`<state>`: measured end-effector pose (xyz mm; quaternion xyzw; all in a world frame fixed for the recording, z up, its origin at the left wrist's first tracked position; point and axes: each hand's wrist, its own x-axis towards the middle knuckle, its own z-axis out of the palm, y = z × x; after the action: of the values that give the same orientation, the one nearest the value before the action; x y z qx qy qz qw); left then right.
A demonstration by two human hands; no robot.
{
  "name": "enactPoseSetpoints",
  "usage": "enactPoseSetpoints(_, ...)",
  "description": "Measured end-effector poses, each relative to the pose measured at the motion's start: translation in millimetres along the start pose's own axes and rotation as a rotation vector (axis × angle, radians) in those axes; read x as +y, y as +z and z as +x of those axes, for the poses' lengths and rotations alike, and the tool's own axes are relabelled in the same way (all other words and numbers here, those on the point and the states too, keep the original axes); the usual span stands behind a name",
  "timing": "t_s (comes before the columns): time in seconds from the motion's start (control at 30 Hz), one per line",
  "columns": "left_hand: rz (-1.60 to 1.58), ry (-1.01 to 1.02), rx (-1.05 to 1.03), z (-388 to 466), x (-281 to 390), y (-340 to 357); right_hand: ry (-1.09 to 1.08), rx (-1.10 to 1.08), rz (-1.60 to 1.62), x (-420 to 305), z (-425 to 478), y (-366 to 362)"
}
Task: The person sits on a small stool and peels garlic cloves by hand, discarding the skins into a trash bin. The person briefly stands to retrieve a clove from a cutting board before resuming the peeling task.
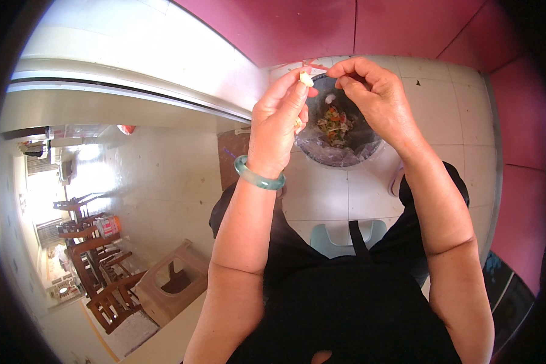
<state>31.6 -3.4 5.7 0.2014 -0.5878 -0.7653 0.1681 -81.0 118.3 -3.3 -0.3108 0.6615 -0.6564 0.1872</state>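
Between the thumb and forefinger of my left hand point(280, 109) is a small pale piece that looks like a garlic clove point(306, 79). Another pale yellowish piece point(297, 123) shows under the curled lower fingers of that hand. A green jade-like bangle point(260, 176) circles my left wrist. My right hand point(375, 91) is held to the right of it, thumb and forefinger pinched close together; whether something thin is between them cannot be told. Below both hands stands a round dark bin point(316, 157) lined with a clear plastic bag, with mixed vegetable scraps point(334, 123) at its bottom.
Pink cabinet fronts point(300, 27) run along the far side and the right. A sliding-door track point(136, 93) lies at left. A light blue stool point(330, 243) shows between my legs on the tiled floor. Wooden chairs point(84, 248) and a brown plastic stool point(152, 291) are at lower left.
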Motion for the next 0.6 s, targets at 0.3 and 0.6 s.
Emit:
enactPoseSetpoints(0.3, 0.594, 0.463, 0.034, 3, -13, 1, 0.069, -0.072, 0.058, -6, -3, 2)
enactPoseSetpoints(0.6, 0.641, 0.491, 0.037, 4, -16, 3, -0.097, -0.032, -0.143, 0, -3, 3)
